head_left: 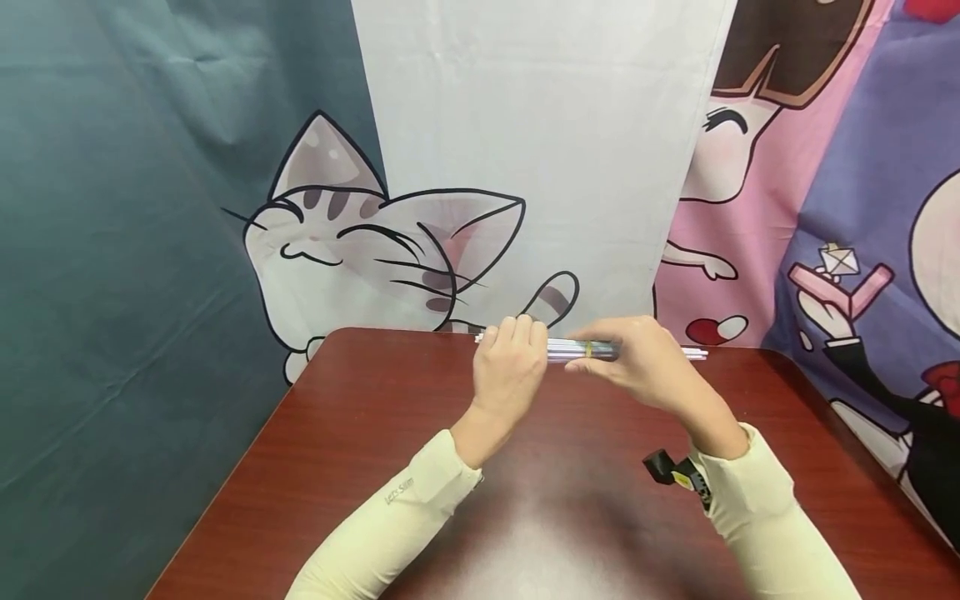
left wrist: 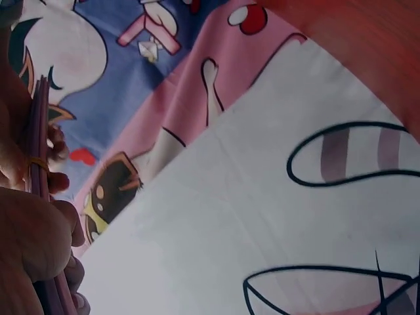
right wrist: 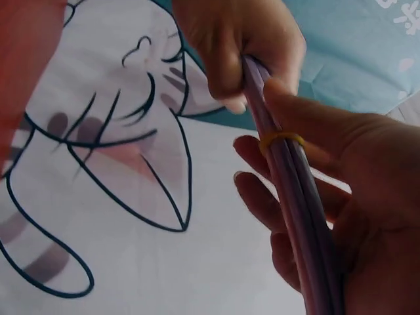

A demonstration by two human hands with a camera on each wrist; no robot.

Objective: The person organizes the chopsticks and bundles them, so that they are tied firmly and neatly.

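A bundle of thin pale purple sticks point(head_left: 581, 350) is held level above the far edge of the red-brown table point(head_left: 465, 467). A yellow rubber band point(right wrist: 281, 140) circles the bundle. My left hand point(head_left: 510, 367) grips the bundle's left part with curled fingers. My right hand point(head_left: 637, 362) holds the bundle at the band, thumb over it and fingers beneath. White stick ends point(head_left: 693, 354) stick out past my right hand. In the left wrist view the bundle point(left wrist: 36, 138) and band point(left wrist: 37, 163) show at the left edge. The right wrist view shows the bundle point(right wrist: 295, 197) running between both hands.
Cartoon cloths hang behind the table: a teal one with a cat drawing point(head_left: 352, 250), a white panel point(head_left: 540, 150), and pink and purple ones point(head_left: 825, 208) at the right. A black strap with a yellow tag point(head_left: 675, 475) sits on my right wrist.
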